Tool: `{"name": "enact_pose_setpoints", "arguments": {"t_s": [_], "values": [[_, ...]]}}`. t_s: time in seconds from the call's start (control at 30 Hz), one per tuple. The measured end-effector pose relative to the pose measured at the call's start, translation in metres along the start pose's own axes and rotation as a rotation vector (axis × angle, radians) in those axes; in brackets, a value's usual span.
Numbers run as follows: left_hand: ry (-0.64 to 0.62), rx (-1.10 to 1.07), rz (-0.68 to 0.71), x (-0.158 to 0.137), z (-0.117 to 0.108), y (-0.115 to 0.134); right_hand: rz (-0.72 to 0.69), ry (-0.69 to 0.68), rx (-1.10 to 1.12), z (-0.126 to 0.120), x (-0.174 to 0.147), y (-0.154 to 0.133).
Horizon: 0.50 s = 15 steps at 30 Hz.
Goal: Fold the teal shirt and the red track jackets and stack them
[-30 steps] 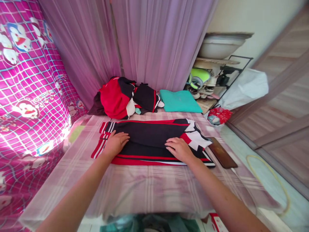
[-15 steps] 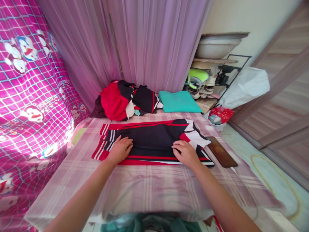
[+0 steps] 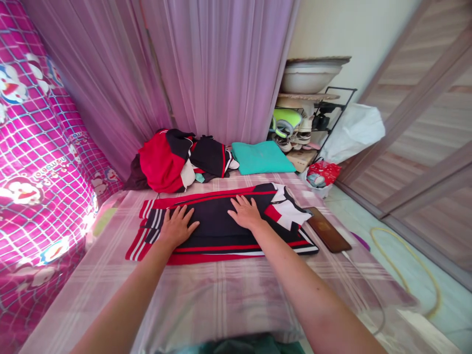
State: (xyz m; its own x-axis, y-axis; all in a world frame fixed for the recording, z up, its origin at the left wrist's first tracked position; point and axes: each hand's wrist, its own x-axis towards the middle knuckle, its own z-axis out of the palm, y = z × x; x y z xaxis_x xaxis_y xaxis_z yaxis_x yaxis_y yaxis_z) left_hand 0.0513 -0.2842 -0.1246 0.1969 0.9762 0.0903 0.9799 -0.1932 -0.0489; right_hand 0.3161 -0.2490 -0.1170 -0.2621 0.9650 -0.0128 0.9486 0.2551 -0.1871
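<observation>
A folded jacket (image 3: pixel 217 216), dark navy with red edges, white stripes and a white-and-red collar end, lies flat on the checked cloth. My left hand (image 3: pixel 177 226) rests palm down on its left part beside the striped cuffs, fingers spread. Nearer the middle of the jacket, my right hand (image 3: pixel 246 211) lies flat with its fingers apart. Neither hand grips anything.
The checked tablecloth (image 3: pixel 221 295) covers the table. Behind the jacket sit a heap of red and dark clothes (image 3: pixel 165 162) and a folded teal cloth (image 3: pixel 263 157). A phone (image 3: pixel 329 230) with a white cable lies right of the collar. A shelf rack (image 3: pixel 334 118) stands beyond.
My right hand has slid left and away from me, from near the collar to the jacket's middle. My left hand's fingers have spread out. The view has shifted slightly.
</observation>
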Motion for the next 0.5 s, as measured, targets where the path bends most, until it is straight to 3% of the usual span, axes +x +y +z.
{"name": "enact_pose_setpoints", "arguments": {"t_s": [0.13,0.33,0.5], "values": [[0.03,0.023,0.006,-0.007,0.011,-0.006,0.193,-0.071,-0.019,0.015,-0.005,0.029],[0.053,0.063,0.056,-0.009,0.012,-0.003,0.346,-0.055,-0.09,0.01,-0.008,0.07],[0.018,0.06,0.053,-0.007,0.012,-0.003,0.495,-0.02,-0.119,-0.004,-0.006,0.074]]}}
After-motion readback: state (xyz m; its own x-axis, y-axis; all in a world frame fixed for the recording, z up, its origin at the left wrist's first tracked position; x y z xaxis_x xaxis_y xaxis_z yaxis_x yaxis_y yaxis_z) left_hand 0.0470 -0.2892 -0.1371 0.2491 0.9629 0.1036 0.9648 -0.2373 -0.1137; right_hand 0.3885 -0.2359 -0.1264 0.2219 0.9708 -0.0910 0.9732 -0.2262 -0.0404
